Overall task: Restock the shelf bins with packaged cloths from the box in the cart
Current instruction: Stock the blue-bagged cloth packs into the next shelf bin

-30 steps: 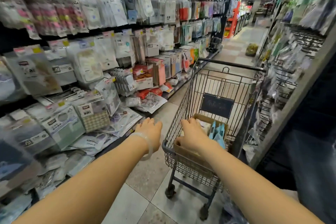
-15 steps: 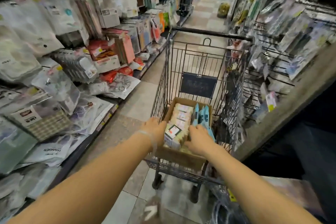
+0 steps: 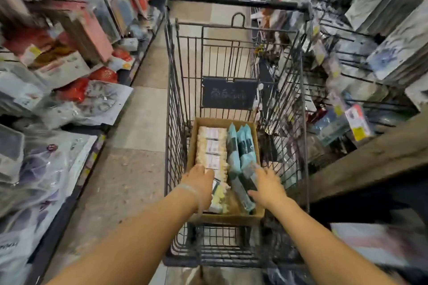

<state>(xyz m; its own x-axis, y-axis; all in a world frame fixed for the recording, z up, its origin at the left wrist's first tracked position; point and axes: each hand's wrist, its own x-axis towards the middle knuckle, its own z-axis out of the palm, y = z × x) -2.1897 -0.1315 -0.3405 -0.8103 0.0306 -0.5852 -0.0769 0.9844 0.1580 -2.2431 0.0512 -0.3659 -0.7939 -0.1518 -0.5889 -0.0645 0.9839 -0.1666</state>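
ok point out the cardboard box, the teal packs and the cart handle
cardboard box (image 3: pixel 256 131): head view, on its bare right wall near the far corner
teal packs (image 3: pixel 243 143): head view, on the upper face of the middle pack
cart handle (image 3: pixel 231 1): head view, on the middle of the black bar

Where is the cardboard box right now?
In the head view, the cardboard box sits in the wire cart, at its near end, below the dark sign.

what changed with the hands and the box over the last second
Both hands went from the cart's near rim into the cardboard box. The left hand now rests on the cream packs; the right hand touches a teal pack, grip unclear. The cart and box stayed put.
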